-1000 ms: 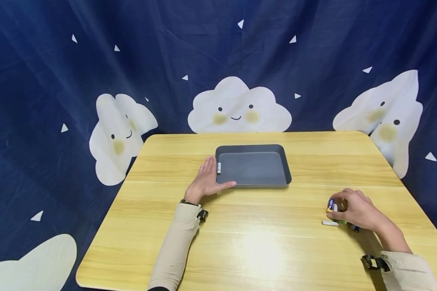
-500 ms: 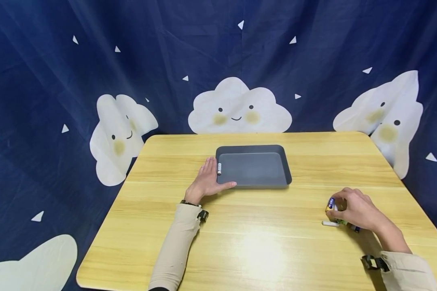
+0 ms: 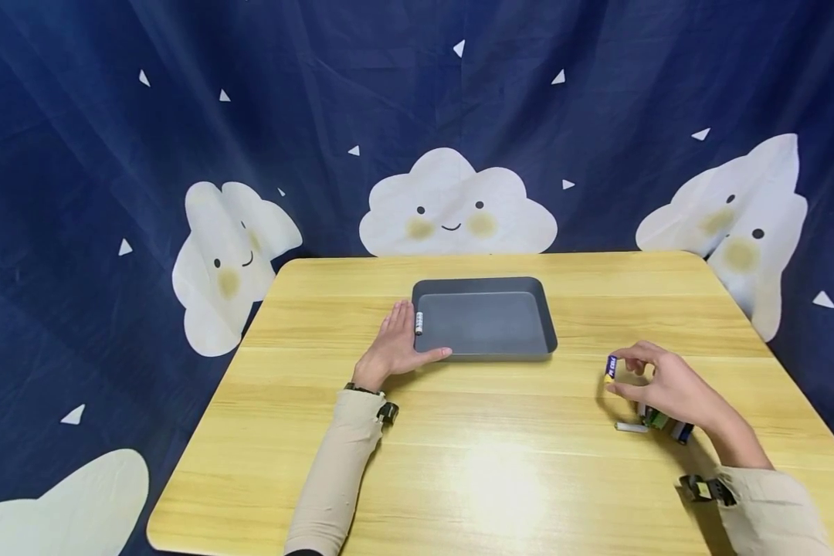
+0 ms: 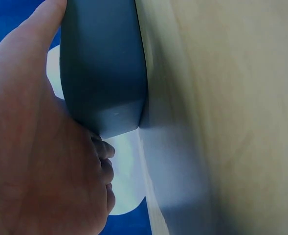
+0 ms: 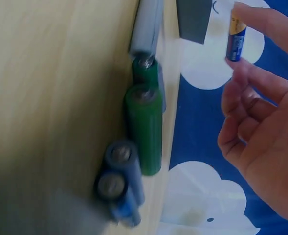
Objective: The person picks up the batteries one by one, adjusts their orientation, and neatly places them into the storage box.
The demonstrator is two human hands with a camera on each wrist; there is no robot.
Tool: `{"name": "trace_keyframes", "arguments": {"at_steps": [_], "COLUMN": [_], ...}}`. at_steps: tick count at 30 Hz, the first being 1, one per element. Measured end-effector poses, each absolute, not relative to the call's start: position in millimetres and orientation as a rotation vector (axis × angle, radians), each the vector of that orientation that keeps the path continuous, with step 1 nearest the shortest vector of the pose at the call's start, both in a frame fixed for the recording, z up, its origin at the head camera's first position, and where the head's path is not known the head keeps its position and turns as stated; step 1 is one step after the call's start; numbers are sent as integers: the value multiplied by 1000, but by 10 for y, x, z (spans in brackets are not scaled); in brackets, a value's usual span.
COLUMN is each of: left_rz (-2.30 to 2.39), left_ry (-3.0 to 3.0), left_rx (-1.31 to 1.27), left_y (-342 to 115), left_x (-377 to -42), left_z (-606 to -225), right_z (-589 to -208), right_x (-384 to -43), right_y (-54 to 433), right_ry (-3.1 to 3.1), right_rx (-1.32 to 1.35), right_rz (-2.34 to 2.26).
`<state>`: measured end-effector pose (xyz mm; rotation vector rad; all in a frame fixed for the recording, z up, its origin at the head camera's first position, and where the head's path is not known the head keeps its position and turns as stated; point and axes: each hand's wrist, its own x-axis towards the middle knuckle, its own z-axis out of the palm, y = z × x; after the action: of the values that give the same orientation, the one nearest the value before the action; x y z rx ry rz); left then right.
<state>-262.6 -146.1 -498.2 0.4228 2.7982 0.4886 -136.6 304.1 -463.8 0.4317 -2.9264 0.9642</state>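
Observation:
My right hand (image 3: 670, 384) pinches a blue and yellow battery (image 3: 610, 370) by its ends between thumb and index finger. It is above the table, and the right wrist view shows the same battery (image 5: 236, 41) with the other fingers curled below. Under that hand lie several loose batteries: a green battery (image 5: 147, 132), a dark blue battery (image 5: 115, 196) and a thin white battery (image 3: 631, 427) among them. My left hand (image 3: 392, 344) rests with straight fingers against the left side of a grey tray (image 3: 483, 320), thumb along its front rim. One white battery (image 3: 419, 323) lies inside the tray's left edge.
The wooden table (image 3: 486, 432) has a bright glare patch near its front middle. Behind it hangs a dark blue curtain (image 3: 320, 100) printed with white clouds and triangles.
My right hand has lifted the blue and yellow battery off the group and carried it a little left and away from me. More of the other batteries shows now. My left hand has stayed put.

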Motion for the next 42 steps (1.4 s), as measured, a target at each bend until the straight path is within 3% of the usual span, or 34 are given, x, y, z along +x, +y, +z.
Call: {"name": "trace_keyframes", "arguments": {"at_steps": [11, 42], "left_rz": [492, 494], "left_ry": [2794, 2822], "left_rx": [437, 448], "left_y": [-1455, -1464], "left_x": [-2612, -2582], "left_z": [-4976, -4955], "right_z": [-4622, -4562], "right_x": [-1457, -1844], "right_y": [2902, 2392], "right_ry": [-2937, -2908], "right_rx": [387, 514], "right_rz": [1222, 1282]}}
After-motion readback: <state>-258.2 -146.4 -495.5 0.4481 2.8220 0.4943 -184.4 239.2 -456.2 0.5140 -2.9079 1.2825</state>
